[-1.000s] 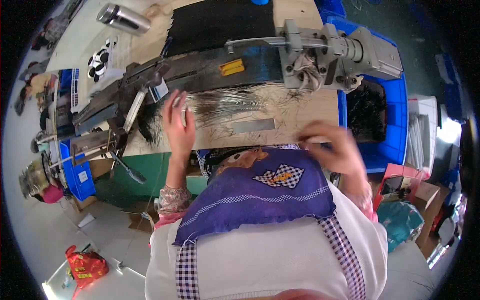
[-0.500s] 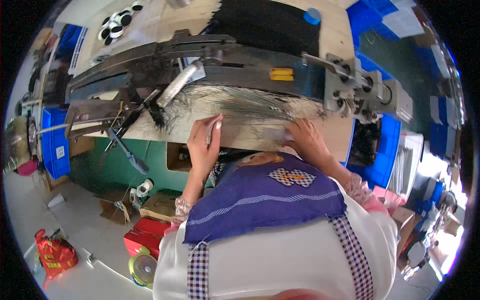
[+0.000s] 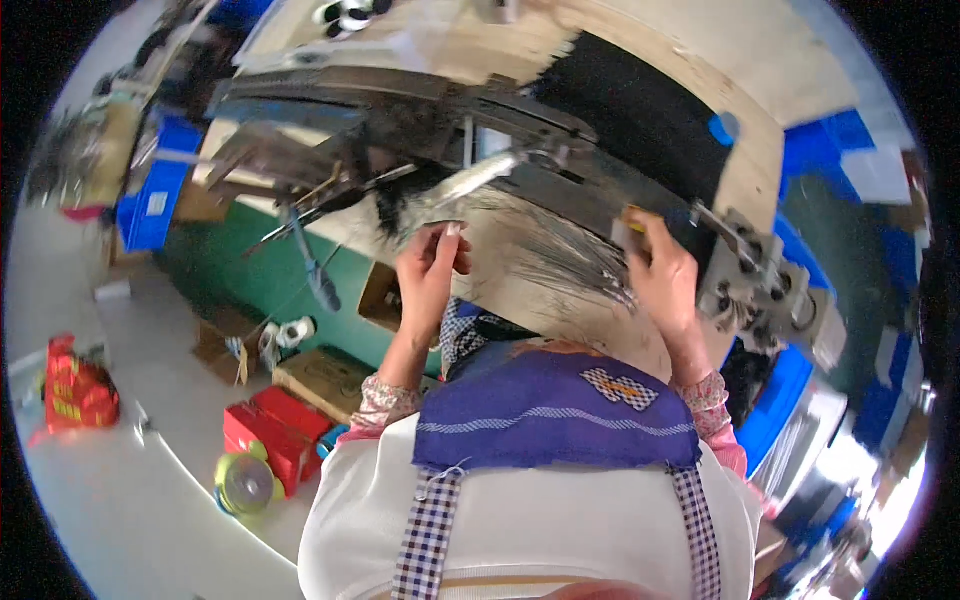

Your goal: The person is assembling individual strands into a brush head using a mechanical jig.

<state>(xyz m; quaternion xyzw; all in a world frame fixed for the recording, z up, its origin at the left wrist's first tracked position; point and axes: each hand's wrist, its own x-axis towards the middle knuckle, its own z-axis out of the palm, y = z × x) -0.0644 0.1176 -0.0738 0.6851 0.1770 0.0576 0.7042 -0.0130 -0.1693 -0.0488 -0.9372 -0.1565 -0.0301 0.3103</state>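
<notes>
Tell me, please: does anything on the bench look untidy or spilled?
Yes. Thin strands lie loose on the wooden bench, between the left hand and right hand. They look untidy, fanning out at different angles instead of forming one bundle.

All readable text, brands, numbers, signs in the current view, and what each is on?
None reads clearly.
Red bag, lower left: yellow markings, too blurred to read.
White label on the blue bin, far left: too small to read.
Checked patch on the purple apron: orange marks, too blurred to read.
Elsewhere: too small or blurred to tell.
</notes>
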